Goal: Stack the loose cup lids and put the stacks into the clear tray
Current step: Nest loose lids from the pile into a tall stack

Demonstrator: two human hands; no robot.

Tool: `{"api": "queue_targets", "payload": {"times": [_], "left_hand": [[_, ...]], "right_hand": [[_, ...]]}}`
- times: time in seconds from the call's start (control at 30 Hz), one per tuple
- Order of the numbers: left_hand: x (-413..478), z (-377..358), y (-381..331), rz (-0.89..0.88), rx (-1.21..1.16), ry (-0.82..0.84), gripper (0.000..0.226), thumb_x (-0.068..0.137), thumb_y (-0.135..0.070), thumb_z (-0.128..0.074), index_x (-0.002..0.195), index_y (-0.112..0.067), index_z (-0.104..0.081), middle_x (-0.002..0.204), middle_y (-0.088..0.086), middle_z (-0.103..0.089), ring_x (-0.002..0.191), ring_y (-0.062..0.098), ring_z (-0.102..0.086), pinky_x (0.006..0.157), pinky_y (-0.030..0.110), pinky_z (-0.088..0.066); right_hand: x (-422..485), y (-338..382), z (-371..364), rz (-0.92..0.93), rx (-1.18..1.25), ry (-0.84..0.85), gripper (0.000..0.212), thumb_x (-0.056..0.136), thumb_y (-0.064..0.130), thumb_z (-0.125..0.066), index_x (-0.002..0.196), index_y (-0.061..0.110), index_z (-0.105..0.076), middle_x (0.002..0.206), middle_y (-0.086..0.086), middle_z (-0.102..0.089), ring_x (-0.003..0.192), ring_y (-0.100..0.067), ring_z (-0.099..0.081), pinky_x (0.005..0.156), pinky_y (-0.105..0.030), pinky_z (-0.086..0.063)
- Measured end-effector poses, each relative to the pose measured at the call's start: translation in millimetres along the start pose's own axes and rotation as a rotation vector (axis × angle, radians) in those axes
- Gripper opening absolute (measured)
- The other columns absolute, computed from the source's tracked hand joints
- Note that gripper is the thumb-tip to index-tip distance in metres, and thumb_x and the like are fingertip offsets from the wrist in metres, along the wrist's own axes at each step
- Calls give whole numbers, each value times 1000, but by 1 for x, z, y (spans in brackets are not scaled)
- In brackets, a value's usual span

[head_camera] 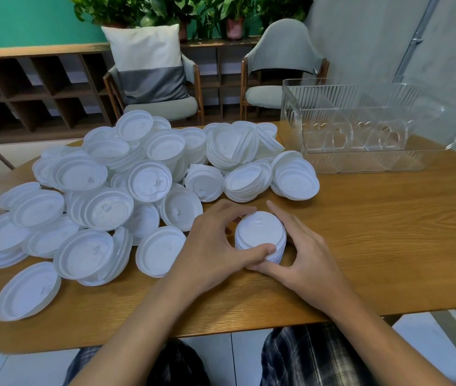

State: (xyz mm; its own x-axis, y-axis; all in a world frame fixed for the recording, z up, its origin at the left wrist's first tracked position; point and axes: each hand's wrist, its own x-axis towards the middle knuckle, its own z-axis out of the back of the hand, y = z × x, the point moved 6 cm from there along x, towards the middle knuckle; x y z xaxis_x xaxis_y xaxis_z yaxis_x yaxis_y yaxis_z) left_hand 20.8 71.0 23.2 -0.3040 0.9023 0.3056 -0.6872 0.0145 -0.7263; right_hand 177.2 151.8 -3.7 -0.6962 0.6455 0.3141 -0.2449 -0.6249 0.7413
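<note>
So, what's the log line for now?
left hand grips lid stack | right hand presses it | loose lids piled | clear tray apart

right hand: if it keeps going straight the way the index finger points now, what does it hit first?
Probably the leaning lid stack at the pile's near edge. The right hand points far-left along the right side of the held stack, with only a strip of bare table ahead. Depth is uncertain from one view.
</note>
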Motion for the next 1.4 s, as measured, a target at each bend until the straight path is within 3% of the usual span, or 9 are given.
{"api": "queue_targets", "payload": {"times": [0.27, 0.4, 0.47, 0.6, 0.7, 0.83, 0.97, 1.13, 1.4], "left_hand": [[-6, -9, 6, -16, 43, -10, 67, 73, -65, -85, 129, -31, -67, 117, -22, -57, 113, 0, -58, 95, 25, -51], [-15, -7, 0, -93, 156, 5, 74, 84, -72, -68, 143, -27, -61, 132, -17, -54, 126, -1, -51, 104, 11, -38], [-21, 4, -4, -166, 243, -28, 71, 92, -70, -61, 145, -23, -60, 139, -13, -57, 130, 2, -50, 108, 15, -39], [-43, 37, -17, -461, 366, -259, 37, 100, -33, -71, 125, -6, -73, 119, 6, -69, 106, 22, -66, 91, 31, -53], [-52, 49, -10, -527, 390, -309, 22, 97, -17, -73, 113, -3, -77, 108, 9, -71, 95, 25, -67, 83, 35, -54], [-56, 59, 6, -533, 502, -367, 16, 93, -16, -76, 105, -6, -79, 103, 8, -71, 90, 23, -64, 76, 36, -50], [-62, 69, 19, -478, 605, -437, 24, 89, -30, -79, 102, -10, -80, 95, 4, -72, 81, 24, -65, 70, 35, -46], [-72, 70, 34, -431, 673, -392, 29, 90, -39, -77, 101, -12, -80, 91, 1, -72, 76, 23, -66, 68, 38, -46], [-69, 59, 35, -484, 663, -318, 12, 101, -17, -69, 102, -10, -78, 84, 2, -69, 72, 24, -65, 66, 41, -49]], "right_hand": [[-1, -2, -2, 9, -28, -5, 99, 76, 64, -79, 159, 24, -42, 130, 20, -59, 124, 8, -52, 97, -4, -36], [1, -2, -2, 10, -37, 8, 96, 77, 58, -80, 159, 27, -42, 137, 16, -58, 130, 8, -50, 101, -4, -35], [5, 0, -3, 3, -41, 22, 93, 79, 51, -84, 158, 28, -42, 140, 16, -57, 132, 11, -47, 102, -3, -32], [15, 9, -15, 10, -35, 43, 91, 79, 54, -84, 157, 28, -44, 144, 20, -54, 135, 10, -45, 106, -5, -33], [21, 14, -23, 5, -29, 57, 93, 78, 60, -82, 157, 31, -42, 145, 23, -52, 137, 8, -44, 110, -11, -36], [27, 17, -30, 8, -32, 61, 90, 78, 59, -83, 155, 37, -43, 145, 27, -51, 135, 13, -42, 105, -2, -30], [29, 18, -34, 6, -50, 41, 89, 78, 54, -85, 155, 37, -43, 143, 29, -51, 134, 17, -40, 102, 2, -27], [29, 19, -35, 8, -52, 35, 89, 76, 60, -81, 154, 39, -44, 141, 32, -50, 132, 20, -40, 101, 3, -27], [28, 20, -36, 9, -51, 32, 90, 76, 55, -84, 154, 35, -46, 141, 33, -49, 131, 23, -39, 100, 5, -26]]}}
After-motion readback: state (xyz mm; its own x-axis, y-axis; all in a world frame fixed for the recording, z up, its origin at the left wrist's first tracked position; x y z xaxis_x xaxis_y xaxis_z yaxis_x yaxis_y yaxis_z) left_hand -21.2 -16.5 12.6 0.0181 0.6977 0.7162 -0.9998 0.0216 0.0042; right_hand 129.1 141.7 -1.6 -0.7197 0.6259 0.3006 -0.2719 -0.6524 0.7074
